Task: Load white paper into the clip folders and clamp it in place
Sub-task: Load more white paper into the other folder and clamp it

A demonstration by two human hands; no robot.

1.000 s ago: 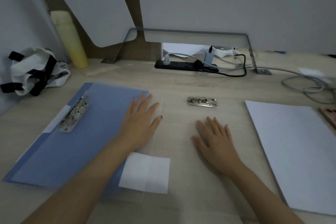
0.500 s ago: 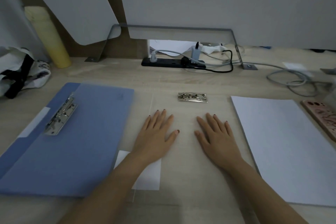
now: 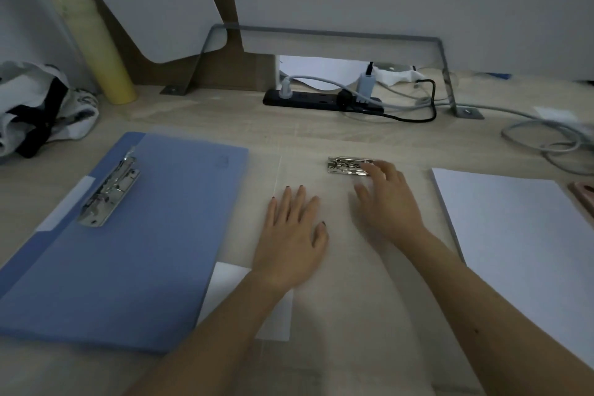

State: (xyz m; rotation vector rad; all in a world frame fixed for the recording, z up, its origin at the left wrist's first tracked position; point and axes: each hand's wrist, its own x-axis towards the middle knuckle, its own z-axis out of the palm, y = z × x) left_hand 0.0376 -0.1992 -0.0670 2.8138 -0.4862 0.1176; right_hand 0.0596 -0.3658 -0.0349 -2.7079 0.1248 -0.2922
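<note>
A blue clip folder (image 3: 135, 235) lies open on the left with its metal clamp (image 3: 111, 191) near its left edge. A clear folder (image 3: 337, 267) lies flat in the middle, with a metal clamp (image 3: 345, 165) at its far end and a white label (image 3: 225, 286) at its near left. My left hand (image 3: 292, 238) rests flat on the clear folder, fingers apart. My right hand (image 3: 385, 199) reaches forward, fingertips touching the right end of that clamp. A stack of white paper (image 3: 520, 235) lies on the right.
A black power strip (image 3: 321, 100) with plugs and cables sits at the back. Grey cables (image 3: 553, 138) coil at the far right. A yellow cylinder (image 3: 96, 48) and a white-and-black bag (image 3: 35, 106) stand at the left. A pink object (image 3: 583, 196) lies by the paper.
My right hand has moved forward from lying flat to touch the middle clamp. My left hand stays flat on the clear folder.
</note>
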